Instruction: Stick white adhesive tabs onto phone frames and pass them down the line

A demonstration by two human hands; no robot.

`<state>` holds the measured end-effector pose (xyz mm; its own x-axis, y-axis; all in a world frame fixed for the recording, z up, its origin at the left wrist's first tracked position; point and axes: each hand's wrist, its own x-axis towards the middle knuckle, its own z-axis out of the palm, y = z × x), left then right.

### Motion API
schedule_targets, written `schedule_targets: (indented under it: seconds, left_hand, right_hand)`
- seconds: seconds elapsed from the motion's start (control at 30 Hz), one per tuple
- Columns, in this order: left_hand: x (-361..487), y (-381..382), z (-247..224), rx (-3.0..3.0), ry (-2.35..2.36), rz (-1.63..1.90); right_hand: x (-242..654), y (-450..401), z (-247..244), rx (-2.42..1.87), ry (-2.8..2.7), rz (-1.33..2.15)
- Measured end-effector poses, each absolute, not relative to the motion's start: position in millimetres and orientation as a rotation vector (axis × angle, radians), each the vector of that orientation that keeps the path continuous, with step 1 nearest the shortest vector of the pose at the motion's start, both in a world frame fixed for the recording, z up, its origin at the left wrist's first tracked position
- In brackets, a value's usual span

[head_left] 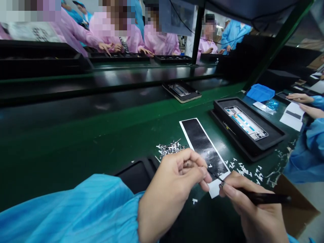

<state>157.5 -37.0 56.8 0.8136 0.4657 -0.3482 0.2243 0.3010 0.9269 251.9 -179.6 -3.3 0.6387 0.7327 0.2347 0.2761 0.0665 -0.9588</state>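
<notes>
My right hand (253, 206) is closed around black tweezers (268, 198), whose thin tip points left to the fingertips of my left hand (174, 189). My left thumb and forefinger are pinched together at that tip; whatever lies between them is too small to make out. Under both hands lies a white-edged sheet of black strips (199, 138), with a few tiny white pieces on it. Small white scraps (240, 170) are scattered to its right, and a heap of black and white slivers (170, 148) sits to its left.
A phone frame (246, 123) lies in a black foam tray (273, 138) at right. Farther back is another tray (181, 91) by the dark conveyor belt (113, 98). A blue bin (260, 92) and a co-worker's hands (307, 104) are at far right. Several people work opposite.
</notes>
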Motion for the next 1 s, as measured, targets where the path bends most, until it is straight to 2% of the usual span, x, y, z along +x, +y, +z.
schedule_targets:
  seconds: [0.17,0.27,0.4,0.67,1.0]
  left_hand:
    - [143.5,-34.4,52.3,1.542,0.663,0.006]
    - [137.9,-36.5,45.5,1.823,0.515,0.007]
    - [135.0,-43.0,40.7,2.066,0.334,0.036]
    - [137.7,-48.9,47.9,2.064,0.496,-0.046]
    - [136.2,-57.5,48.6,2.105,0.431,-0.026]
  right_hand:
    - [248.9,-179.7,3.2,-1.581,-0.943,0.497]
    - [251.2,-178.8,4.4,-1.594,-1.084,0.643]
    - [252.8,-182.7,1.7,-1.564,-1.0,0.84]
    - [249.9,-189.3,0.6,-1.526,-0.878,0.881]
    - [248.9,-192.8,0.4,-1.458,-0.809,0.974]
